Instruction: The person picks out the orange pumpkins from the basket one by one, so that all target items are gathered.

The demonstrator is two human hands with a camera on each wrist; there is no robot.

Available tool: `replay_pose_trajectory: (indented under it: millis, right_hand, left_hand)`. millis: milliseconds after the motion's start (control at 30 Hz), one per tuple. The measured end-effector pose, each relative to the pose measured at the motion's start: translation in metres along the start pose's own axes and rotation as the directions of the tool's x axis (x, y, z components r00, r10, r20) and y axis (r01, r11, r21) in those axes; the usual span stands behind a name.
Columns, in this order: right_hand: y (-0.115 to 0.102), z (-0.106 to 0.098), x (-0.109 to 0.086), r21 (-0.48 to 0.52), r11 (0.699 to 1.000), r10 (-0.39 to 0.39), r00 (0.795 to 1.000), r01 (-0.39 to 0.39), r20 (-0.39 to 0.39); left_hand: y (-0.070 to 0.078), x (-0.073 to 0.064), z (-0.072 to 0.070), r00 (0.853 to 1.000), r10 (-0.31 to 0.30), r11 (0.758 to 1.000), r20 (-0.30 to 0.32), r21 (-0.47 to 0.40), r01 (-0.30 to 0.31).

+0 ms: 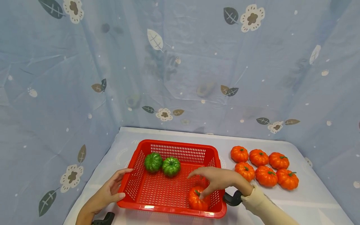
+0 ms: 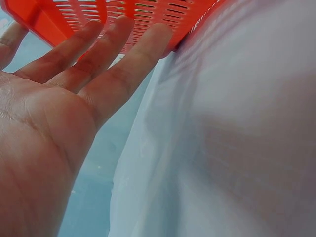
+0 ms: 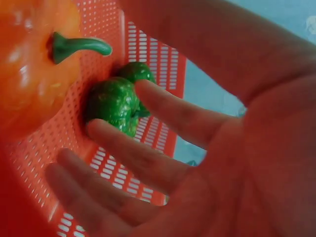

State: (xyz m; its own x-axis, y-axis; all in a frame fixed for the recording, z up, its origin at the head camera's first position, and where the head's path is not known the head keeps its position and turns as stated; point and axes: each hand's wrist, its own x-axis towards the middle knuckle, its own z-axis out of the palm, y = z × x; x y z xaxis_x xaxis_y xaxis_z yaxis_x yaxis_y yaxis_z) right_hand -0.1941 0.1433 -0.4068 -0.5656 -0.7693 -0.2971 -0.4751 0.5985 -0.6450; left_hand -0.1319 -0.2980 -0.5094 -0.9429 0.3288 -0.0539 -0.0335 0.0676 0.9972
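Note:
A red plastic basket (image 1: 160, 207) with slotted walls stands on the table. Inside it, one small orange pumpkin (image 1: 194, 201) sits in the near right corner. Two green pumpkins, one (image 1: 153, 162) beside the other (image 1: 171, 166), are toward the back left. Over the orange pumpkin hangs my right hand (image 1: 216, 179), fingers spread and nothing held. The right wrist view shows the orange pumpkin (image 3: 29, 74) with its curved green stem, apart from the fingers. My left hand (image 1: 105, 192) is at the basket's left side, its extended fingers (image 2: 121, 74) against or very near the wall.
Several orange pumpkins (image 1: 265, 176) stand in two rows on the white tabletop (image 1: 309, 200), right of the basket. Blue patterned cloth (image 1: 191, 78) hangs behind the table and along both sides.

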Motion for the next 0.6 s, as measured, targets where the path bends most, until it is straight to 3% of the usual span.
replay_pose_trajectory:
  millis: [267, 600]
  right_hand:
    - [-0.006, 0.001, 0.013, -0.109, 0.994, 0.004, 0.990, 0.011, 0.140]
    - [-0.005, 0.005, 0.024, -0.100, 0.994, 0.063, 0.981, -0.045, 0.182]
  left_hand:
    - [0.000, 0.000, 0.000, 1.000, -0.003, 1.000, -0.002, 0.001, 0.003]
    - [0.003, -0.001, 0.001, 1.000, 0.008, 1.000, 0.007, -0.007, -0.008]
